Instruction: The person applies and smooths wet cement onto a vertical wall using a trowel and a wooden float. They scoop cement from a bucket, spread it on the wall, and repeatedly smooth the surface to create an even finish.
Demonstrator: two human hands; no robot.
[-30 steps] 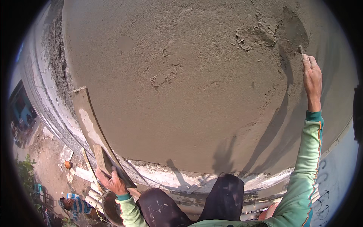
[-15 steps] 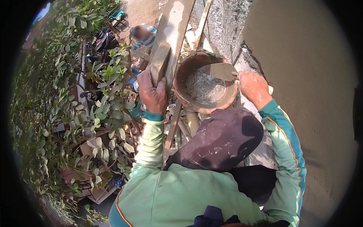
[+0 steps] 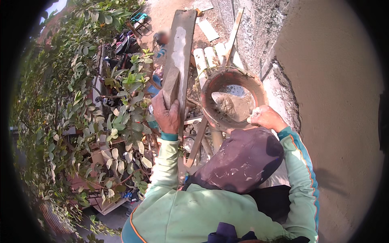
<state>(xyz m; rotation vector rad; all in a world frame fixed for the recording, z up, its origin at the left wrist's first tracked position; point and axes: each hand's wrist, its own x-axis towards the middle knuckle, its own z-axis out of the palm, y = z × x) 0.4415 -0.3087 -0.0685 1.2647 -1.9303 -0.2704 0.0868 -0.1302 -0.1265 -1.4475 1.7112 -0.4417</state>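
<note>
Head camera view: the fingers of your left hand (image 3: 167,114) are closed around the block handle (image 3: 172,84) of a long, flat float (image 3: 182,40), your thumb along one side of the block. You have the float reaching away from you, its face grey with smears and one paler patch, just left of the bucket (image 3: 207,91) as seen from above.

Your right hand (image 3: 268,118) is at the bucket's near right side, its fingers curled tight on the trowel (image 3: 216,97); your grip hides most of that tool's handle. The trowel's blade lies inside the bucket, with a lump of wet mortar (image 3: 226,106) on it. A pale, watery patch (image 3: 235,90) shows at the far side of the bucket's inside, and its rim is caked with grey.

Your knee (image 3: 243,158), in dark, spattered trousers, is just below the bucket in the picture. Beyond the bucket are pale poles (image 3: 200,60) and a slanting wooden strip (image 3: 235,34). To your right stands a smooth plastered wall (image 3: 336,81); to your left, leafy branches (image 3: 133,85). Farther down, a person (image 3: 161,52) in blue stripes is partly hidden behind the float.
</note>
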